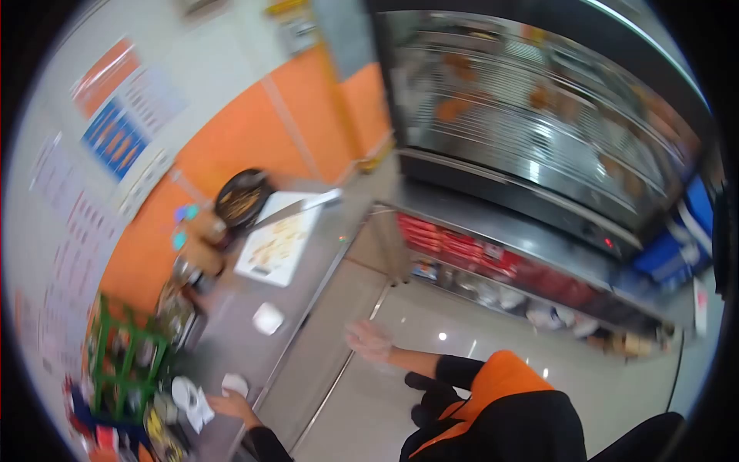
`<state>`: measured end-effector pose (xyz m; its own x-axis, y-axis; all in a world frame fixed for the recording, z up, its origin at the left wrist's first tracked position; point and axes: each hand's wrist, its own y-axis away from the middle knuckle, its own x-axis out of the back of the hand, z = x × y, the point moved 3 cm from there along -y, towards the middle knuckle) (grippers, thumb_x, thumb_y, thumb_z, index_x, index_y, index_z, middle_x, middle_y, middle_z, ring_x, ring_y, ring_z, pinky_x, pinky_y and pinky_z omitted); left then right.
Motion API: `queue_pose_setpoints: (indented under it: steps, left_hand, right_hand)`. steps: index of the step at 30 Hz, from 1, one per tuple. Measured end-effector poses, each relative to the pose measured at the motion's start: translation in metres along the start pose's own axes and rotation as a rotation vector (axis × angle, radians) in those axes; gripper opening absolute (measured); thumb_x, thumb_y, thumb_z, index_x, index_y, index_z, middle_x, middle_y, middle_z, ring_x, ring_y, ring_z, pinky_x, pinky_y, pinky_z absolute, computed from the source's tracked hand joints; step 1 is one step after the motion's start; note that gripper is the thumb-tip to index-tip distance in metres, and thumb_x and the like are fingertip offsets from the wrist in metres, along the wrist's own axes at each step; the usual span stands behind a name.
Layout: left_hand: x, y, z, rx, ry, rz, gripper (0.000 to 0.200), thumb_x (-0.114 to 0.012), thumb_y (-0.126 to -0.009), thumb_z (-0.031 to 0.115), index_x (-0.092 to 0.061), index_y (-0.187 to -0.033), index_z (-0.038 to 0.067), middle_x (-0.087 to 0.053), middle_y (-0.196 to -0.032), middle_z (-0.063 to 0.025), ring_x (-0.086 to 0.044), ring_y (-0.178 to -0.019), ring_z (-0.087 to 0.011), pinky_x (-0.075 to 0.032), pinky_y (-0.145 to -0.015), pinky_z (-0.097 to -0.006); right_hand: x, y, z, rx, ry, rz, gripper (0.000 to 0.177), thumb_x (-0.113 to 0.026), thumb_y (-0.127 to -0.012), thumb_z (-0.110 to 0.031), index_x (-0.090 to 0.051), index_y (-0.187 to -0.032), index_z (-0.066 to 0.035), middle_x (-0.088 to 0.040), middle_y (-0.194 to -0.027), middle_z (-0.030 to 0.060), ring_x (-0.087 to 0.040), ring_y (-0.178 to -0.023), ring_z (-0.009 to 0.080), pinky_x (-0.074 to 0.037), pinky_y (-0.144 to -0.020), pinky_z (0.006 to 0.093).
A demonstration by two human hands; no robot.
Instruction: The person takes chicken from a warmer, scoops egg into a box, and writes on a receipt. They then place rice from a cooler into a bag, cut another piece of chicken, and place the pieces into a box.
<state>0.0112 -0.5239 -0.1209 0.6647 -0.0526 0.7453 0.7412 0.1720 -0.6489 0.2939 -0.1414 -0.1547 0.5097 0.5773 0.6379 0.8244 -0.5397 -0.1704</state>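
My left hand [229, 403] is over the steel counter [235, 327] at the lower left, fingers stretched toward a white roll-like thing [183, 391] with a loose white sheet [200, 413]. A small white rounded thing [235, 383] lies right at its fingers. In a clear plastic glove, my right hand [368, 341] hangs in front of the counter above the floor, blurred, its fingers loosely apart and nothing visible in them. Farther up the counter are a small white square thing [268, 318] and a white cutting board [269, 266] with pale pieces and a knife [296, 206].
A black pan [242, 199] with brown food stands behind the board, near bottles [202, 250] with coloured caps. A green crate [127, 358] is at the left. Across the floor, a glass display case [531, 115] sits above a shelf of red packages [454, 245].
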Motion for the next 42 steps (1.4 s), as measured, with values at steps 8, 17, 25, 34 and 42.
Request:
queue_pose_setpoints:
  steps: [8, 17, 25, 34, 42]
  left_hand:
    - [0.028, 0.307, 0.139, -0.854, 0.657, -1.226, 0.059, -0.063, -0.083, 0.02, -0.036, -0.13, -0.005, -0.044, -0.124, -0.0189, -0.039, -0.122, -0.033, -0.029, -0.104, -0.0432]
    - [0.153, 0.657, 0.27, -1.496, 0.038, -2.159, 0.038, -0.054, -0.089, 0.023, -0.051, -0.117, -0.002, -0.062, -0.102, -0.0105, -0.06, -0.089, -0.0176, -0.049, -0.077, -0.0292]
    - [0.326, 0.912, 0.452, -2.215, 0.841, -1.127, 0.032, -0.052, -0.08, 0.004, -0.054, -0.111, -0.003, -0.058, -0.1, -0.0193, -0.056, -0.098, -0.0346, -0.045, -0.086, -0.0383]
    - [0.453, 1.171, 0.547, -2.077, 1.245, -0.973, 0.033, -0.049, -0.088, 0.018, -0.051, -0.116, 0.0, -0.047, -0.117, -0.0203, -0.045, -0.11, -0.0358, -0.036, -0.093, -0.0441]
    - [0.422, 1.209, 0.534, -1.781, 1.238, -0.31, 0.039, -0.042, -0.092, 0.032, -0.049, -0.114, 0.001, -0.043, -0.118, -0.0234, -0.042, -0.109, -0.038, -0.034, -0.09, -0.0484]
  right_hand:
    - [0.158, 0.561, 0.266, -1.772, 0.16, 0.089, 0.029, -0.044, -0.087, -0.025, -0.063, -0.1, -0.007, -0.061, -0.108, 0.015, -0.059, -0.099, 0.0322, -0.048, -0.083, 0.0422]
    - [0.253, 0.838, 0.259, -1.691, 0.306, 0.805, 0.025, -0.044, -0.082, -0.022, -0.065, -0.085, -0.008, -0.063, -0.096, 0.0174, -0.061, -0.089, 0.0343, -0.048, -0.079, 0.044]
    - [0.397, 0.847, 0.537, -1.343, 0.16, 1.482, 0.019, -0.057, -0.083, -0.02, -0.06, -0.089, -0.002, -0.061, -0.085, 0.017, -0.059, -0.081, 0.0351, -0.048, -0.076, 0.0427]
    - [0.534, 0.82, 0.635, -0.855, 0.514, 1.75, 0.036, -0.063, -0.069, -0.006, -0.059, -0.104, -0.013, -0.054, -0.097, 0.0103, -0.057, -0.085, 0.0303, -0.048, -0.073, 0.0404]
    - [0.629, 0.772, 0.612, -0.383, 0.658, 1.734, 0.039, -0.067, -0.066, -0.011, -0.061, -0.103, -0.018, -0.054, -0.105, 0.0102, -0.058, -0.088, 0.0288, -0.05, -0.075, 0.0405]
